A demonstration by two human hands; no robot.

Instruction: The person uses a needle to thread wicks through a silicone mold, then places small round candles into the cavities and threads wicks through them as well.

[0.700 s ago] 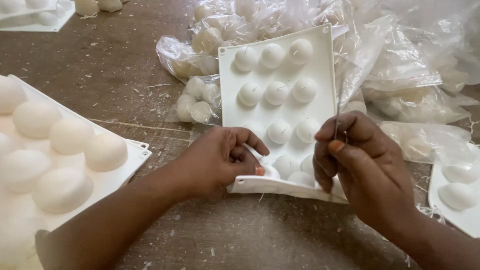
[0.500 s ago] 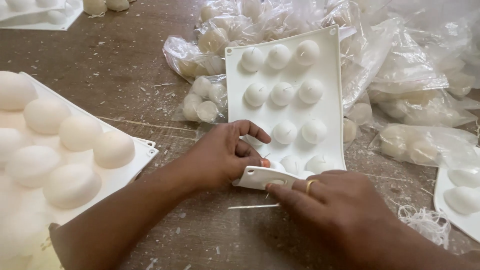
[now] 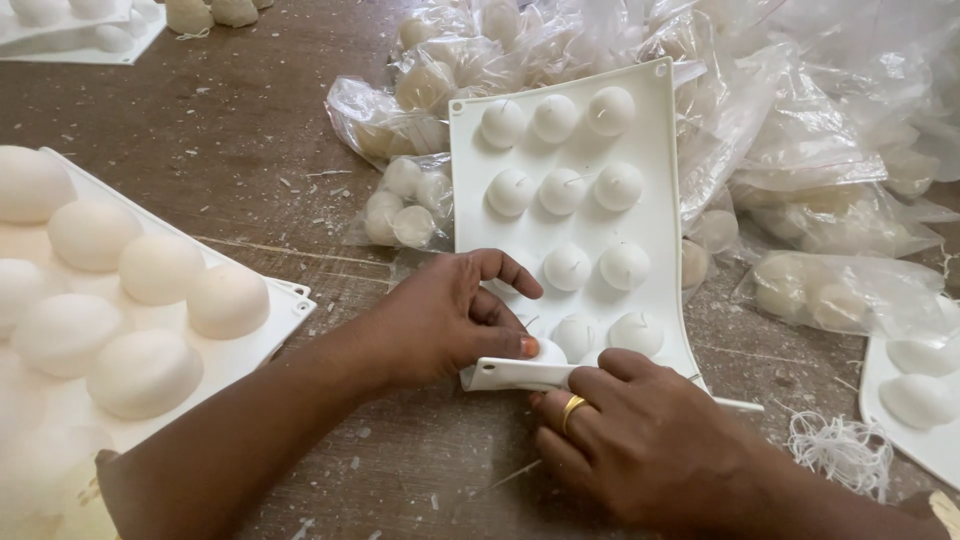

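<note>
- A large mould tray (image 3: 280, 300) at the left edge, smooth and white, carries big rounded domes; the frame cuts off its left part.
- The left hand (image 3: 450, 320) pinches the near corner of the small mould (image 3: 655, 215), thumb on top.
- That small mould, a soft white sheet of round bumps with thin wicks, lies mid-table on the scratched wooden table (image 3: 200, 170), its near edge curled.
- The right hand (image 3: 640, 440), wearing a gold ring (image 3: 572, 407), presses fingertips against the curled edge; whether it truly grips is hard to tell.
- Crinkled clear bags (image 3: 830, 200) of pale balls pile behind, contents blurred.
</note>
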